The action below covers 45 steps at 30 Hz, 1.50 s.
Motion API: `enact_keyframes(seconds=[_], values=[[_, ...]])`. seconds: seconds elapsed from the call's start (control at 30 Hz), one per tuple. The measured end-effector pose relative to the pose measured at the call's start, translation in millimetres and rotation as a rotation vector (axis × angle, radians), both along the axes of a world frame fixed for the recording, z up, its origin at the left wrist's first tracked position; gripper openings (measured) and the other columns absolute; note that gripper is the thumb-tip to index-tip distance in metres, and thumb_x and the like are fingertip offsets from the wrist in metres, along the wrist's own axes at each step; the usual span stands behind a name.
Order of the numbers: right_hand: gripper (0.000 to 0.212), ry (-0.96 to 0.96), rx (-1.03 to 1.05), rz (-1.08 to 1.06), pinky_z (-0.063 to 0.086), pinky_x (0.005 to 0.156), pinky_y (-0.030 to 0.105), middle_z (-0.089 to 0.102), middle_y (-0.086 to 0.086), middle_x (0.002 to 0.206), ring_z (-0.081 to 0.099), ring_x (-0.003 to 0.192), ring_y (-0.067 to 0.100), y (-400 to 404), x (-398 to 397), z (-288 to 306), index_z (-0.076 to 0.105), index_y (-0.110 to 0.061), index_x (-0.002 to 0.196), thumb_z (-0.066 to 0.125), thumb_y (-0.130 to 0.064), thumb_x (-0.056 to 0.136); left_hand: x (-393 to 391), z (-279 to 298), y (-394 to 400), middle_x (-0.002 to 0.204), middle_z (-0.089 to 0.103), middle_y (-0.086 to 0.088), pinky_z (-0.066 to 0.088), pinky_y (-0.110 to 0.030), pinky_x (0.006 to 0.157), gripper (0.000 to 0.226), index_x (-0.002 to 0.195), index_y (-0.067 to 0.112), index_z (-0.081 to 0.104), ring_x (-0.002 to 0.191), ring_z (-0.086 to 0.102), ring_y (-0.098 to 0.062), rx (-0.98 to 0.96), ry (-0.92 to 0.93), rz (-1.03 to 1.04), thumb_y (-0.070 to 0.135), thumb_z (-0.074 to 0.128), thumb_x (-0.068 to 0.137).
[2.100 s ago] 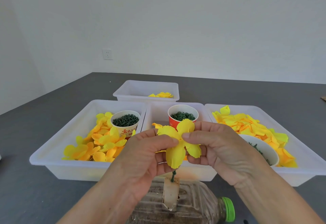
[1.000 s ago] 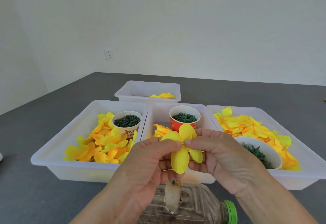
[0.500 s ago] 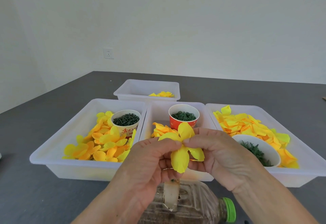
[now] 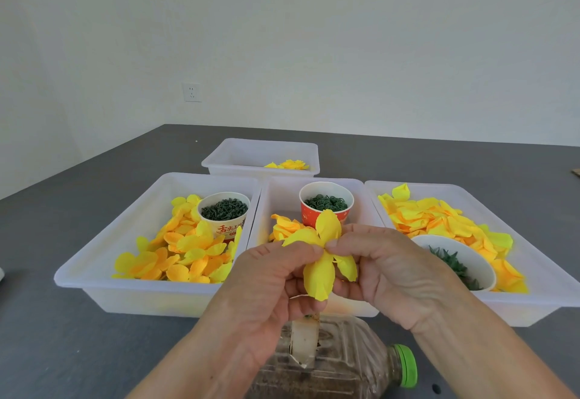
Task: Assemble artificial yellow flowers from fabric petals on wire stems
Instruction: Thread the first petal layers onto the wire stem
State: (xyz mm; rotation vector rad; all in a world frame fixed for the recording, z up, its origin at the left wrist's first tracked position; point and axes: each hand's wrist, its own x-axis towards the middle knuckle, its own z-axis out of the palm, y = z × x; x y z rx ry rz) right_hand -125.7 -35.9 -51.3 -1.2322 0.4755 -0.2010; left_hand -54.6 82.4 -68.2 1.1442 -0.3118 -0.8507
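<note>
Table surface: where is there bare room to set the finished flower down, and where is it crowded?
Bare grey table lies left of the plastic bottle, before the left tray. More lies between the back tray and the wall. The back tray is mostly bare. Crowded: the right tray and the middle, where both hands hold the flower.

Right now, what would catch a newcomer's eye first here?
The bright yellow fabric flower at centre, pinched between the left hand and the right hand. Behind it, three white plastic trays of loose yellow petals span the grey table, with a red paper cup of green rings in the middle tray.
</note>
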Motion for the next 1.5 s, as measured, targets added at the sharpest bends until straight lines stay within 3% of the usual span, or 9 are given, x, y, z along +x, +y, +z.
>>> enact_keyframes(seconds=[0.17,0.33,0.6,0.8,0.9,0.97,1.27,1.5], values=[[0.014,0.015,0.007,0.016,0.050,0.047,0.022,0.063,0.008,0.066,0.058,0.052,0.013,-0.2,0.2,-0.4,0.064,-0.011,0.075,0.057,0.001,0.080,-1.0,-0.8,0.2,0.058,0.062,-0.013,0.046,-0.022,0.038,0.009,0.055,0.011,0.072,0.039,0.054,-0.016,-0.014,-0.011,-0.019,0.016,0.067,0.050],[0.015,0.006,0.040,0.025,0.051,0.054,0.025,0.064,0.009,0.077,0.058,0.060,0.017,-0.2,-0.5,-0.8,0.065,-0.011,0.078,0.057,0.002,0.079,-1.1,-4.8,1.5,0.063,0.065,-0.012,0.047,-0.021,0.040,0.019,0.067,0.008,0.072,0.043,0.057,-0.015,-0.063,0.000,-0.036,0.015,0.069,0.049],[0.014,0.027,0.012,0.025,0.050,0.067,0.032,0.063,0.012,0.084,0.059,0.069,0.022,-0.4,1.4,-2.5,0.064,-0.011,0.082,0.059,0.001,0.076,-1.3,-5.6,1.5,0.062,0.064,-0.012,0.047,-0.022,0.039,0.012,0.057,0.012,0.074,0.043,0.056,-0.015,-0.038,0.019,-0.028,0.017,0.067,0.049],[0.034,0.029,0.046,0.030,0.050,0.062,0.030,0.064,0.011,0.084,0.060,0.066,0.020,-1.5,2.1,-4.6,0.065,-0.011,0.086,0.065,-0.011,0.052,-1.1,-7.0,1.8,0.061,0.066,-0.011,0.046,-0.021,0.039,0.012,0.057,0.014,0.074,0.043,0.056,-0.014,-0.030,0.019,-0.022,0.020,0.069,0.048],[0.014,0.021,0.040,0.027,0.052,0.057,0.027,0.066,0.009,0.075,0.061,0.061,0.017,-0.4,2.4,-4.8,0.065,-0.011,0.080,0.063,-0.004,0.069,-0.3,-6.8,0.5,0.062,0.064,-0.012,0.046,-0.022,0.038,0.014,0.061,0.013,0.074,0.044,0.056,-0.015,-0.045,0.032,-0.012,0.022,0.071,0.052],[0.011,0.020,0.025,0.006,0.051,0.051,0.025,0.066,0.007,0.069,0.060,0.056,0.015,0.0,3.0,-5.4,0.066,-0.012,0.078,0.059,-0.003,0.078,-0.1,-6.8,-0.2,0.060,0.063,-0.012,0.046,-0.022,0.038,0.012,0.060,0.012,0.074,0.044,0.056,-0.015,-0.059,0.040,0.007,0.021,0.070,0.055],[0.011,0.023,0.022,-0.025,0.050,0.050,0.025,0.065,0.009,0.069,0.059,0.057,0.018,0.6,5.7,-4.5,0.066,-0.009,0.079,0.060,-0.001,0.076,-2.9,-7.9,-3.6,0.055,0.059,-0.011,0.043,-0.021,0.035,0.007,0.053,0.012,0.072,0.040,0.053,-0.014,-0.079,0.110,0.080,0.016,0.067,0.056],[0.011,0.002,-0.042,-0.035,0.050,0.064,0.032,0.062,0.016,0.079,0.056,0.071,0.025,0.4,5.8,-5.6,0.064,-0.006,0.085,0.060,-0.001,0.076,-5.6,-8.1,-5.2,0.054,0.053,-0.009,0.040,-0.021,0.034,0.009,0.049,0.011,0.068,0.036,0.047,-0.013,-0.127,0.181,0.133,0.014,0.067,0.058]])
